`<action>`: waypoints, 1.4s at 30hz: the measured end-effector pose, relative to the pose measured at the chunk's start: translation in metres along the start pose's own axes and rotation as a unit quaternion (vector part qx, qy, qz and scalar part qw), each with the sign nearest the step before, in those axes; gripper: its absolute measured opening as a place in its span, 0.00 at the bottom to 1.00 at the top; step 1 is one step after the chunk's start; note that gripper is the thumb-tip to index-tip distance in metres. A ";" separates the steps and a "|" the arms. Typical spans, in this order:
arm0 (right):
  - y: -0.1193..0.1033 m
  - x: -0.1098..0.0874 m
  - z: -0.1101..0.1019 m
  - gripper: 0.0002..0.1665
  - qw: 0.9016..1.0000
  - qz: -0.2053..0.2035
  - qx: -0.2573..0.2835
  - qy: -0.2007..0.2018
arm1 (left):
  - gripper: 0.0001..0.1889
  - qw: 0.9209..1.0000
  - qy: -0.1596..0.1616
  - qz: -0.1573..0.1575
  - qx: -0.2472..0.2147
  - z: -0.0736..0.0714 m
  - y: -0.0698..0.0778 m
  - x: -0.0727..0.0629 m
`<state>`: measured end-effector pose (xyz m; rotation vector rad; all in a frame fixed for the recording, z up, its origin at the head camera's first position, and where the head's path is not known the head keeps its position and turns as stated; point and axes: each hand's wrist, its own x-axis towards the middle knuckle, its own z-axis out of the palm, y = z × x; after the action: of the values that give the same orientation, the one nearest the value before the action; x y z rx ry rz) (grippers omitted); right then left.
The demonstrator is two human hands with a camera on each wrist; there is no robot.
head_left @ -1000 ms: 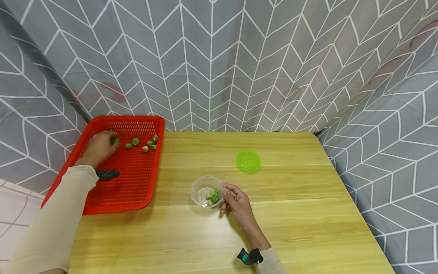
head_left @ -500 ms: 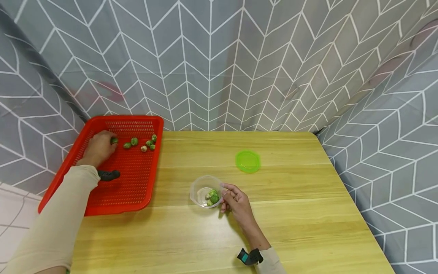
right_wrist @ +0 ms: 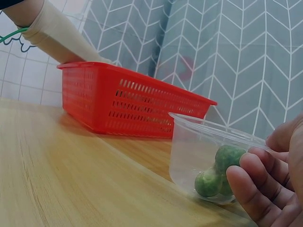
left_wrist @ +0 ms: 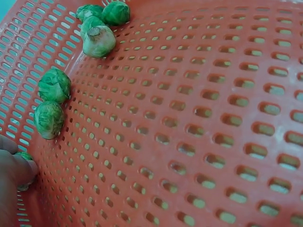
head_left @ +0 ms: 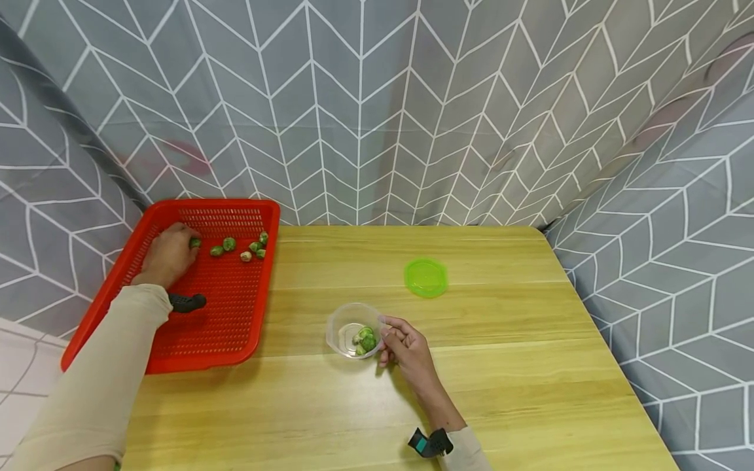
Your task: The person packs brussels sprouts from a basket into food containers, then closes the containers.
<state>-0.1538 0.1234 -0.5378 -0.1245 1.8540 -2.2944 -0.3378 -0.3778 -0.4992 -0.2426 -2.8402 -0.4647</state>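
In the head view my left hand (head_left: pixel 167 254) reaches into the back left of a red plastic basket (head_left: pixel 259 314). Thumb and fingers pinch a green Brussels sprout (head_left: pixel 195 243) there, mostly covered by the hand in the left wrist view. Several other Brussels sprouts (left_wrist: pixel 49 119) lie along the basket's back side. My right hand (head_left: pixel 408 350) grips the rim of a clear plastic container (right_wrist: pixel 182 153), thumb at the lip and fingers against the outer wall. The container stands on the table with a few Brussels sprouts (right_wrist: pixel 208 182) inside, gathered on the side nearest that hand.
A bright green lid (head_left: pixel 426 278) lies on the wooden table (head_left: pixel 501 366), behind and right of the container. Grey patterned curtains (head_left: pixel 365 131) hang beyond the table's back edge and on both sides. The basket's raised walls surround the left hand.
Both hands keep nearly the same place and hold. The head view has shifted slightly, so the basket appears a little further left.
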 end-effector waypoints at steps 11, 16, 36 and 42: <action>0.001 -0.001 0.002 0.25 1.000 0.000 0.002 -0.007 | 0.13 1.000 0.000 -0.003 0.009 -0.006 0.000 -0.005; 0.001 0.000 0.001 0.25 1.000 -0.006 -0.007 -0.006 | 0.13 1.000 -0.005 -0.001 -0.001 -0.013 0.005 -0.004; 0.000 0.001 0.001 0.24 1.000 -0.002 -0.006 -0.001 | 0.14 0.998 0.018 0.016 -0.059 -0.036 0.039 -0.019; 0.000 0.000 0.002 0.25 1.000 0.005 -0.003 0.009 | 0.16 0.995 0.032 0.017 -0.088 -0.041 0.055 -0.029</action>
<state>-0.1532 0.1219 -0.5371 -0.0951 1.8656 -2.2926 -0.2901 -0.3436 -0.4537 -0.3027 -2.7300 -0.7050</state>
